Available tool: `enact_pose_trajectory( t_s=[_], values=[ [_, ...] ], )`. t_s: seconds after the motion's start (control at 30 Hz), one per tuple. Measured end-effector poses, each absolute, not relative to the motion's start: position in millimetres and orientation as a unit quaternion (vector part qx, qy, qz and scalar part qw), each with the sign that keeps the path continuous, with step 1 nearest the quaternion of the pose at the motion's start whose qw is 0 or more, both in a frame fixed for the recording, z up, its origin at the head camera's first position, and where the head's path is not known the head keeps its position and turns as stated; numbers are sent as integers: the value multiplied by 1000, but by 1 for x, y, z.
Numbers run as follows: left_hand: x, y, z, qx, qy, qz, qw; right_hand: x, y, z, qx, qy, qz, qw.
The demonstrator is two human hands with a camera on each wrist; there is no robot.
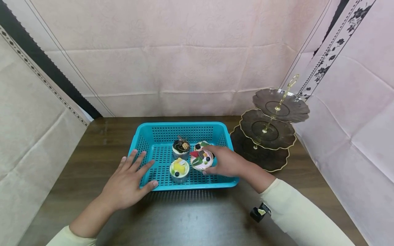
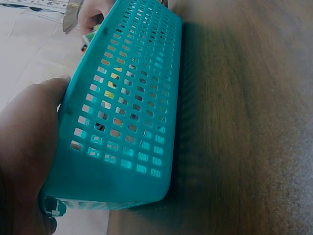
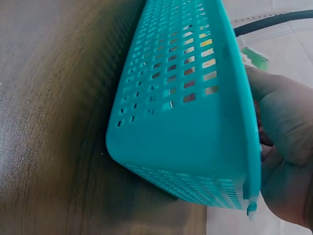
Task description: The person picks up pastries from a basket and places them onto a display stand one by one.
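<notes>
A turquoise plastic basket (image 1: 191, 187) holds several decorated cupcakes. My right hand (image 1: 227, 161) reaches over the basket's right side and grips a pink-topped cupcake (image 1: 201, 160) with red and green decorations between thumb and fingers. Partly hidden behind that one is another cupcake (image 1: 199, 145). To its left are a dark chocolate-topped cupcake (image 1: 181, 146) and, nearer me, a yellow-topped cupcake (image 1: 179, 168). With fingers spread, my left hand (image 1: 127, 182) rests at the basket's front left corner; the left wrist view shows its thumb along the rim. The basket wall hides most of the cupcakes in both wrist views.
A three-tier dark cake stand (image 1: 267, 130) with gold scalloped edges and a gold handle stands right of the basket. Light cloth (image 1: 191, 75) hangs behind and on both sides of the brown wooden table (image 1: 184, 218). A black device (image 1: 260, 212) is strapped at my right wrist.
</notes>
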State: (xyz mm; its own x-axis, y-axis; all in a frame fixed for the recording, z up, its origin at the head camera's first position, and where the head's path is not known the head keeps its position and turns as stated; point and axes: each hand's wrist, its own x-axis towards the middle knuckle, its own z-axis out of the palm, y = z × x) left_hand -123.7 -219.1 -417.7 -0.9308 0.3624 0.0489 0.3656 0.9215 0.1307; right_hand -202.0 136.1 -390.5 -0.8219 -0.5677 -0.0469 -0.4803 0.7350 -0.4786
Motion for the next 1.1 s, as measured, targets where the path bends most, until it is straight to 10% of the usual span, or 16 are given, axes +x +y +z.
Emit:
enact_pose_trajectory(
  t_s=[1.1],
  values=[
    [-124, -218, -419, -181, -981, -71, 7, -187, 180, -299, -181, 940, -287, -42]
  ],
)
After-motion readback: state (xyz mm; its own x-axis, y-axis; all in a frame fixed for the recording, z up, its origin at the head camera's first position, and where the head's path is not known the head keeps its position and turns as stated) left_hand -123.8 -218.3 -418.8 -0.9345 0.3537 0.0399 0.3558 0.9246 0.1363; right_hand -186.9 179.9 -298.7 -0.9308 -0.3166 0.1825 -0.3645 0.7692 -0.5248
